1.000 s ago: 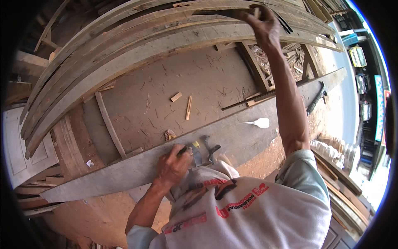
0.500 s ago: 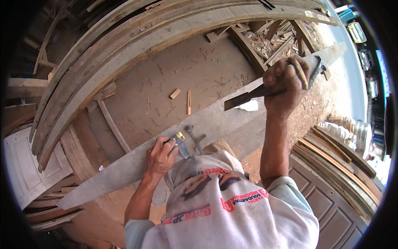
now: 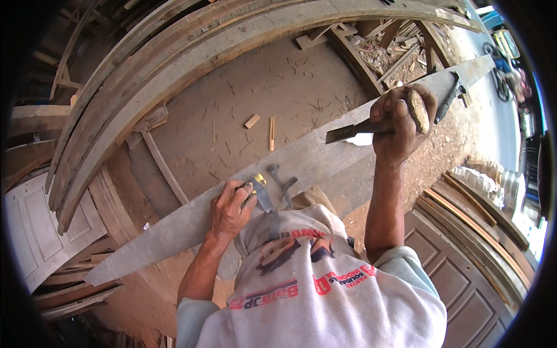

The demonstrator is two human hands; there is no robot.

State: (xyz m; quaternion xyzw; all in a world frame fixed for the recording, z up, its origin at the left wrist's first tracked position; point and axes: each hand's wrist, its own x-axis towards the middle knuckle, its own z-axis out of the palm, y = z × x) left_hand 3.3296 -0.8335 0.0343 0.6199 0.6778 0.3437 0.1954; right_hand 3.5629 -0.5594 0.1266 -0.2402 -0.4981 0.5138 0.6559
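Note:
Raised over the plank on the right, my right hand (image 3: 404, 123) is wrapped round a chisel (image 3: 355, 131). Its worn wooden handle end shows beside my thumb, and its dark flat blade points left. My left hand (image 3: 231, 210) is closed near my body on a small yellow and grey-blue object (image 3: 260, 187), whose kind is partly hidden by the fingers. Beneath both hands runs a long grey plank (image 3: 168, 238). Close to the left hand lies a dark metal tool (image 3: 282, 180) with a rounded end. Below the chisel, a white object (image 3: 362, 140) is partly covered.
A slender black tool (image 3: 448, 103) lies near the plank's right end. Long stacked boards (image 3: 174, 69) curve across the far side. Wood offcuts (image 3: 252, 121) and twigs lie on the ground. A panelled door (image 3: 441, 255) and stacked timber (image 3: 464, 214) stand to the right.
The view has shifted slightly. My right hand has turned a little, showing more of the chisel's handle end, and the blade covers more of the white object. Both hands keep their hold.

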